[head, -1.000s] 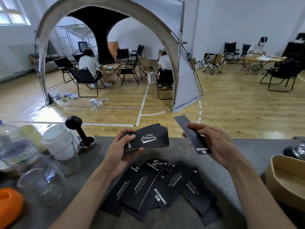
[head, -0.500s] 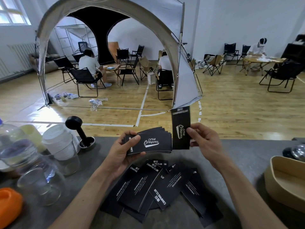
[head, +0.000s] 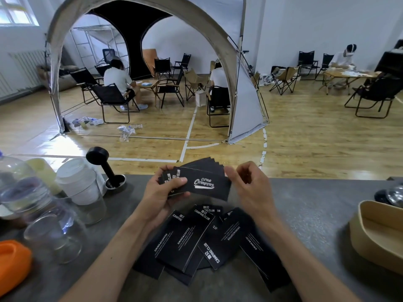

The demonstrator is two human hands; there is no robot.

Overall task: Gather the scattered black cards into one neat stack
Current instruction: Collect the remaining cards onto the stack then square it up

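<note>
Above the grey counter (head: 305, 203), left hand (head: 161, 192) grips a fanned bunch of black cards (head: 196, 179), thumb curled over top card w/ white logo, fingers wrapped beneath. Right hand (head: 250, 188) is at the bunch's right end, fingers bent, fingertips (head: 229, 171) touching card edges; can't tell if pinching. More black cards (head: 202, 240) lie overlapping on counter below hands, printed sides up. Glass jars (head: 54, 234) & orange item (head: 11, 262) at left, tan tray (head: 379, 236) at right.

Glass jars (head: 54, 234), an orange lid (head: 12, 262) and a tan tray (head: 375, 232) flank the counter.
</note>
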